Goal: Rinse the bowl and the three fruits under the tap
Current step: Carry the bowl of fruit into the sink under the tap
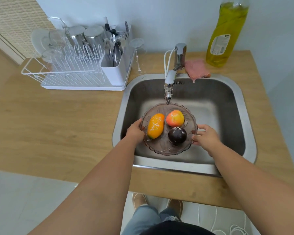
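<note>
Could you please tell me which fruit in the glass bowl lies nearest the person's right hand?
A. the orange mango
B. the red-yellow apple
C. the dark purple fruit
C: the dark purple fruit sits at the bowl's right edge, just beside the right hand gripping the rim.

**One head cam, looking down at sink**

Single view, worn on person's head, wide-angle w/ bent edges. Faces fwd and steeply down over the counter [58,129]; sink [227,92] sits centre-right, near. Both forearms run in from bottom edge; person's own legs and shoes visible below counter edge. Wall fills top of frame.
</note>
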